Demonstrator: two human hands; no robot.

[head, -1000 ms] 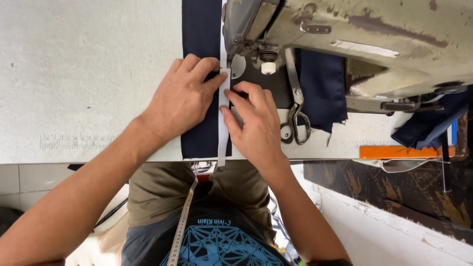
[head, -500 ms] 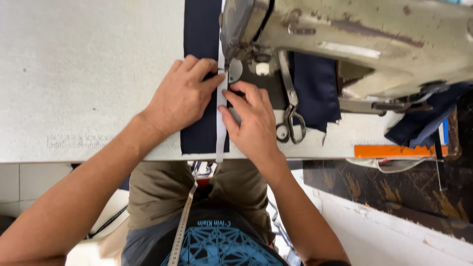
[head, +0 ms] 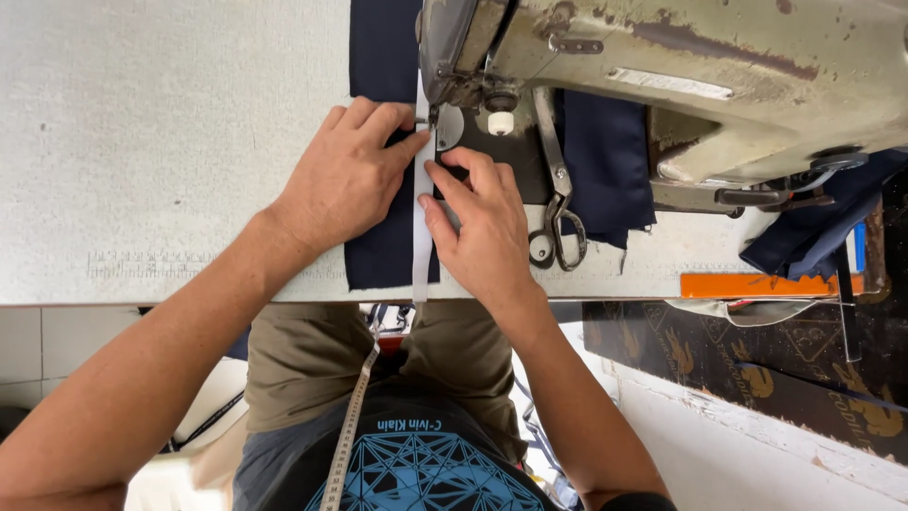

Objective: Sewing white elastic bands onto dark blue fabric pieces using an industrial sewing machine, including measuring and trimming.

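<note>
A strip of dark navy fabric (head: 383, 255) lies on the white table (head: 161, 142) and runs under the sewing machine (head: 662, 76). A narrow light grey tape (head: 421, 237) lies along the fabric's right edge and hangs over the table's front. My left hand (head: 345, 180) presses flat on the fabric, fingertips at the tape just before the presser foot (head: 445, 123). My right hand (head: 487, 227) rests on the other side of the tape, its fingers pinching the tape's edge near the foot.
Metal scissors (head: 558, 218) lie on the machine bed right of my right hand. More navy cloth (head: 605, 161) sits under the machine arm and at the far right (head: 813, 237). An orange strip (head: 766, 284) lies near the table edge. A measuring tape (head: 350, 426) hangs from my neck.
The view has shifted slightly. Both hands stay on the fabric and tape by the presser foot, with the fabric edging a little towards the machine.
</note>
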